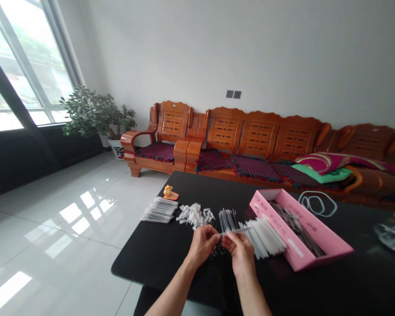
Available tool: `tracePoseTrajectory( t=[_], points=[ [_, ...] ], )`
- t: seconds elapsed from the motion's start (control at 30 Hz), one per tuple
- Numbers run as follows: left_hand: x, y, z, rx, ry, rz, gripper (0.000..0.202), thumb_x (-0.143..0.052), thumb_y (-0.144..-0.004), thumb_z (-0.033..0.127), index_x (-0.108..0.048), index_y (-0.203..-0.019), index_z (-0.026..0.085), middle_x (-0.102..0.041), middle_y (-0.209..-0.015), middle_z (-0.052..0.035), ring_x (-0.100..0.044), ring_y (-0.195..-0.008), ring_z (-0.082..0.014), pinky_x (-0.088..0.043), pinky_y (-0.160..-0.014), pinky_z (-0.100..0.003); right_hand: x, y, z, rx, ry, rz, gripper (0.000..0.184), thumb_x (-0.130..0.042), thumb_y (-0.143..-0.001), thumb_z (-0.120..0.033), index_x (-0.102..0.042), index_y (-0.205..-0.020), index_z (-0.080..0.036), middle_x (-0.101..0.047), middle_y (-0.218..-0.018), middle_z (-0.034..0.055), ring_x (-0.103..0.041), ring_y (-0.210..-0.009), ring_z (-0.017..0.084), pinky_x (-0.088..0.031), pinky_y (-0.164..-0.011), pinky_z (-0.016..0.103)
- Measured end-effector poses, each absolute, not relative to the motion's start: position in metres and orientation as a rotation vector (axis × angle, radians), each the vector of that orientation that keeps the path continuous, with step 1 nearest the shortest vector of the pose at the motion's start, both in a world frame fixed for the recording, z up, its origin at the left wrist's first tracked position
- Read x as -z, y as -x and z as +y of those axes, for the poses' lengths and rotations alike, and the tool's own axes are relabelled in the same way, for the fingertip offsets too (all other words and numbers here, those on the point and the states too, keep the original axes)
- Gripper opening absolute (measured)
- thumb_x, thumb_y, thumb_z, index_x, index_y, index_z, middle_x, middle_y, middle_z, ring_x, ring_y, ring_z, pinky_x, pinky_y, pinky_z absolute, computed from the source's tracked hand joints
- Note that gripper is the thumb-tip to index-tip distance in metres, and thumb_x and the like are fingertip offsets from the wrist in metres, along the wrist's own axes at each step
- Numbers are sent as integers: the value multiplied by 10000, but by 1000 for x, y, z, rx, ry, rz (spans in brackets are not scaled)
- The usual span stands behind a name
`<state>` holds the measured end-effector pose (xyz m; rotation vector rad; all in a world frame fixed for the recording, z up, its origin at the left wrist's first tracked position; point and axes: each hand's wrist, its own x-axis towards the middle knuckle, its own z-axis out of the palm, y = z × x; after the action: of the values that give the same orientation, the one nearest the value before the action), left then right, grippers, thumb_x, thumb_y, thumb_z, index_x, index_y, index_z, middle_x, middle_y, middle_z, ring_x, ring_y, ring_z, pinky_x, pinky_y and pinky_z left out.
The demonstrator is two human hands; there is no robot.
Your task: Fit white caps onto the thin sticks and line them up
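A slim, translucent pen barrel point(242, 230) is held level between my two hands above the table. My left hand point(201, 245) is closed in a pinch at the barrel's left end; whether a small part is also in those fingers is hidden. Nearer its middle, my right hand point(240, 252) grips the barrel between thumb and fingers. Just behind the hands lie a bundle of dark thin pen refills point(228, 218) and a heap of short white plastic pieces point(196, 214). A row of white pen barrels point(265, 237) spreads to the right. Small black parts point(219, 252) show partly beneath my hands.
Pens point(160, 210) lie in a row on the black table point(151, 259), near an orange figurine point(168, 191). A pink box point(294, 254) with dark strips inside stands at right, beside pale rings point(318, 204). Behind are a wooden sofa point(225, 131) and a potted plant point(95, 114).
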<state>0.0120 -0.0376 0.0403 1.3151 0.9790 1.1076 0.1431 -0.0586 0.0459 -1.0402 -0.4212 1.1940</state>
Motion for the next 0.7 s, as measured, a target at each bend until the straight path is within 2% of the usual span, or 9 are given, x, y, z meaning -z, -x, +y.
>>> tracePoseTrajectory(
  t=[0.23,0.37,0.57,0.7],
  points=[
    [-31,-3,-38,-1080,-1422,1103,231,-588,-790,376,-677,-784,164,-574,-522,1,-519,-429,-120,-371,-399,-192,-44,-156,-60,-1178,1046,-403,363,-850,-520,-250,-615,-778,-148,-703,-592,13,-654,-507,150,-550,-490,228],
    [-18,25,-20,-1177,-1331,1405,119,-596,-751,255,-680,-776,174,-578,-525,7,-524,-440,-129,-367,-430,-202,-45,-171,-65,-1165,1090,-435,410,-838,-510,-250,-655,-855,-125,-714,-629,36,-654,-522,158,-552,-485,241],
    [-5,50,4,-1243,-1439,1679,35,-655,-720,192,-663,-687,183,-619,-611,-12,-564,-596,-149,-362,-598,-227,-39,-171,-70,-1247,1140,-556,423,-831,-560,-295,-690,-913,-110,-694,-613,31,-618,-478,144,-495,-411,213],
    [-5,41,9,-1141,-1548,1805,62,-692,-703,186,-641,-738,193,-615,-658,-10,-574,-680,-167,-341,-651,-237,-33,-164,-70,-1281,1132,-599,433,-824,-578,-317,-684,-929,-106,-692,-615,35,-622,-483,148,-494,-412,215]
  ],
)
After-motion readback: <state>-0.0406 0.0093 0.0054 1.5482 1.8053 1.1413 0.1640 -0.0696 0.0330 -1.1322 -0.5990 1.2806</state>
